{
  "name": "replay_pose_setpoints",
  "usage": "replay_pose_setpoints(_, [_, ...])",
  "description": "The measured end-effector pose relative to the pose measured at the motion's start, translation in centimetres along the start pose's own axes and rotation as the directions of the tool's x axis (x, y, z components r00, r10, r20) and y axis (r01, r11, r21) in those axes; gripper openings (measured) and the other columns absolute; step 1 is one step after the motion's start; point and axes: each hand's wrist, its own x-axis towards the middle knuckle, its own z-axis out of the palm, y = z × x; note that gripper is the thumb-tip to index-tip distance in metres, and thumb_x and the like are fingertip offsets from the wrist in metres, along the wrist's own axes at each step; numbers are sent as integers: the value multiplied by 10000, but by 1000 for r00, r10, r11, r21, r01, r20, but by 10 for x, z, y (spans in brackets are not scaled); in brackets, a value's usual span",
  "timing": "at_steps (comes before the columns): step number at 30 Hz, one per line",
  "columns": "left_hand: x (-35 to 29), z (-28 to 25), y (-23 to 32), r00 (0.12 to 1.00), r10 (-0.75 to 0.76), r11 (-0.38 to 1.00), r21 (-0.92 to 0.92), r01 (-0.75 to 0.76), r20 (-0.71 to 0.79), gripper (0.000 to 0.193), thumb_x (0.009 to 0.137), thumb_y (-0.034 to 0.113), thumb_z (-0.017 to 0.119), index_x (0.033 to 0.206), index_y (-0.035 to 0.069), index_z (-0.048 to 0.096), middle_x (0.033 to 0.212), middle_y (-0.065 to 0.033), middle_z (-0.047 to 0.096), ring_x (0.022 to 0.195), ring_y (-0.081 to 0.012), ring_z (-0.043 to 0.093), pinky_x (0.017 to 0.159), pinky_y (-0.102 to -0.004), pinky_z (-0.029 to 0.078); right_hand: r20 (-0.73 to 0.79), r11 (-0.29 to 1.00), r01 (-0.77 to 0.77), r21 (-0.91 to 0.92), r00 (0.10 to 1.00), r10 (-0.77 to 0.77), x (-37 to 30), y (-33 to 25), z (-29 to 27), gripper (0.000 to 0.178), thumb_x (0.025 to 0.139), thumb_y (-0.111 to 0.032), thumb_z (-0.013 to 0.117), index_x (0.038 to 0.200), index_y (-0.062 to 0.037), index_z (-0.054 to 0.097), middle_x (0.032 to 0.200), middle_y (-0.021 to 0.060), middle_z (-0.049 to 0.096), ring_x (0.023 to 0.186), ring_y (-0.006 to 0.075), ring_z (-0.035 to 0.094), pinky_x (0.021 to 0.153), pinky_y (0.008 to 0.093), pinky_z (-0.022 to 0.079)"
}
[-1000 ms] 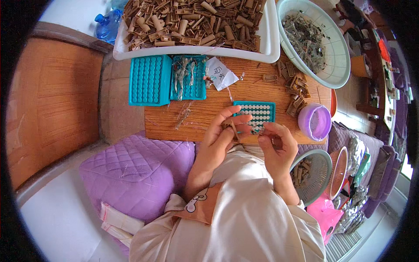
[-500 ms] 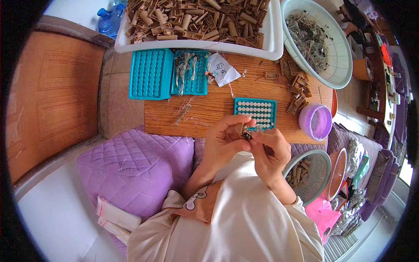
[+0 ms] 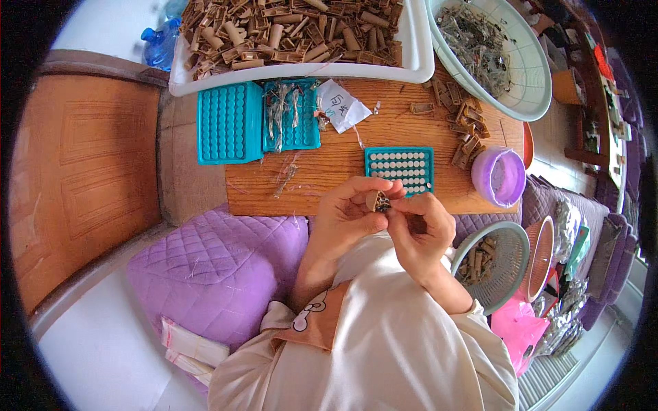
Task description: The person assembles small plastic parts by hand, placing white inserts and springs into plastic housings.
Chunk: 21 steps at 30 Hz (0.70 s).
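Just in front of my body, my left hand [image 3: 345, 218] is closed around a small brown plastic casing [image 3: 372, 200] between thumb and fingers. Small dark and metallic pieces [image 3: 383, 203] show in its open side. The thumb and fingertips of my right hand [image 3: 423, 229] pinch at these pieces, and both hands nearly meet there. What exactly sits between the right fingertips is too small to make out. Right behind the hands lies a teal tray [image 3: 399, 150] with rows of round white discs; the fingers cover its near edge.
A white bin [image 3: 301, 74] of brown casings stands at the back, beside a pale green basket [image 3: 538, 85] of small parts. Teal trays [image 3: 229, 123], wire bundles [image 3: 279, 113] and a paper slip [image 3: 343, 106] lie left. Loose casings [image 3: 469, 127] and a purple bowl [image 3: 481, 179] are right.
My hands stay together at nearly the same spot. The brown casing has turned so its rounded end and inside show more, and the right fingers have shifted slightly. The view has moved a little.
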Motion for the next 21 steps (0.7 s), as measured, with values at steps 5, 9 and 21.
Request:
replay_pose_setpoints(5, [0, -3, 0, 1000, 6, 999, 35, -6, -16, 401, 653, 81, 682, 1010, 38, 505, 990, -134, 559, 936, -284, 536, 833, -390, 430, 7, 1000, -28, 10, 1000, 28, 4, -3, -1, 106, 623, 22, 621, 681, -27, 545, 591, 51, 521, 458, 122, 475, 422, 221, 364])
replay_pose_setpoints(9, [3, -11, -1, 992, 91, 994, 46, -95, 93, 391, 669, -30, 635, 1034, 13, 499, 1025, -127, 542, 991, -201, 503, 855, -324, 415, 73, 975, -200, 95, 978, 193, 1, -3, 0, 103, 625, 21, 610, 674, -34, 539, 588, 50, 513, 458, 126, 472, 421, 221, 360])
replay_pose_setpoints(21, [0, 10, 0, 987, 70, 995, 83, -58, -146, 381, 793, 135, 553, 1127, 1, 427, 1050, -137, 521, 914, -192, 536, 740, -281, 474, 240, 986, 158, -48, 960, -143, 13, 2, -5, 143, 678, 50, 560, 803, -18, 549, 758, 96, 502, 604, 211, 514, 507, 276, 421])
